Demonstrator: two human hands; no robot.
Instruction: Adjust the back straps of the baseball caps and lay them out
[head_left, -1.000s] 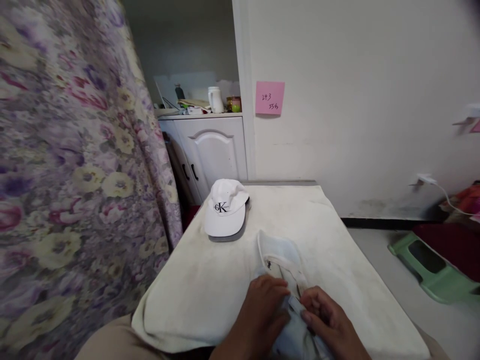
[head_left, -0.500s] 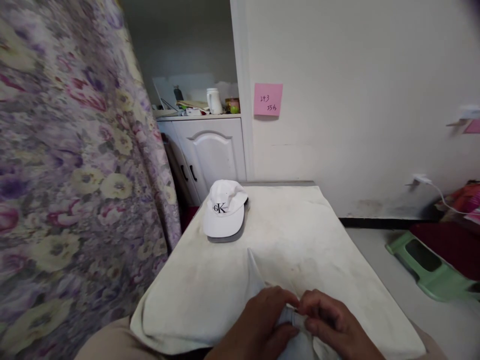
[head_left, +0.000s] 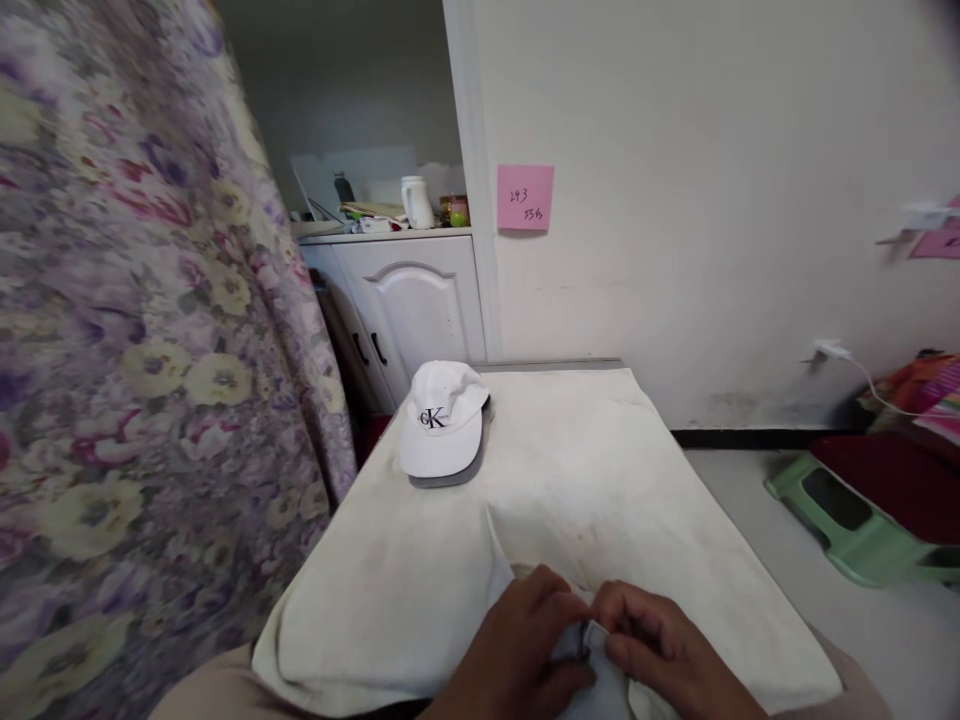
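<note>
At five o'clock, left hand (head_left: pixel 519 638) and right hand (head_left: pixel 664 640), nearly closed, pinch pale-blue fabric (head_left: pixel 604 688); adjusting seems the present step; next move needs steady fingerwork.

On the near side of the desk (head_left: pixel 592 450), the left hand (head_left: pixel 529 640) and right hand (head_left: pixel 664 645) pinch a pale cloth item (head_left: pixel 600 690), perhaps a cap, largely hidden; a white cap (head_left: pixel 444 422) rests far left.

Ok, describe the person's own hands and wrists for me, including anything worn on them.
The left hand and the right hand are both bare, with five-fingered human shapes and no gloves. I see no rings, watch or bracelet, though some fingers are partly hidden. No sleeve or cuff shows at either wrist, and no markings or cables are visible.
</note>
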